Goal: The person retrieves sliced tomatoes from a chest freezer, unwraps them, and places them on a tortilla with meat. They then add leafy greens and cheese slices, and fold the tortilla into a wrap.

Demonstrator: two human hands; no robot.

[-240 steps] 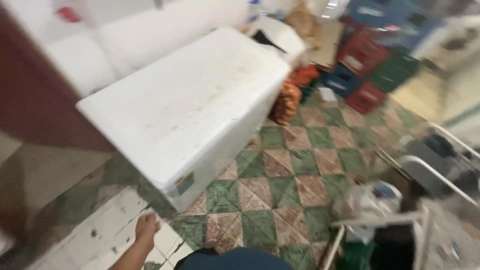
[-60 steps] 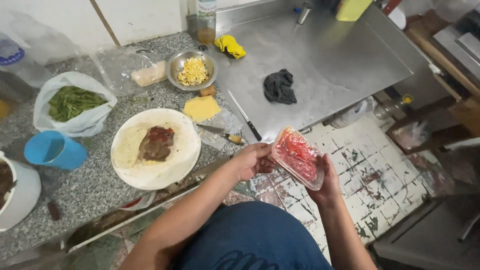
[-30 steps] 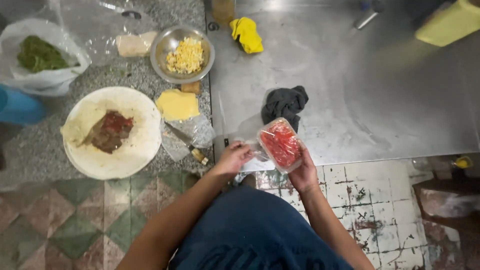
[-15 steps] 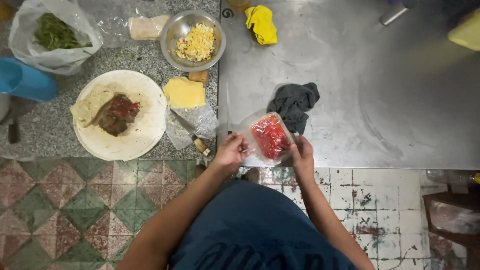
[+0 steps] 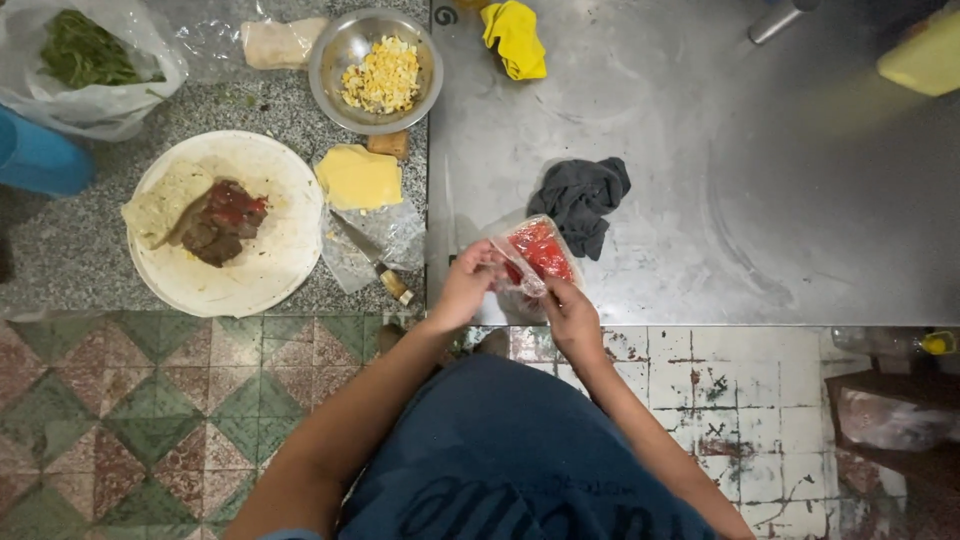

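A clear plastic-wrapped tray of red meat rests at the near edge of the steel counter. My left hand pinches the wrap at its left side. On the tray's near right corner sits my right hand, gripping it. A dark grey cloth lies just behind the tray. To the left, a white plate carries a flatbread with dark meat and red sauce.
A knife lies on clear wrap beside a yellow cheese slice. A metal bowl of chopped yellow bits, a yellow cloth, a bag of greens and a blue cup stand further back. Tiled floor lies below.
The tray came down from in front of my body to the counter's edge. My left hand shifted onto the wrap. The view swung to look straight down.
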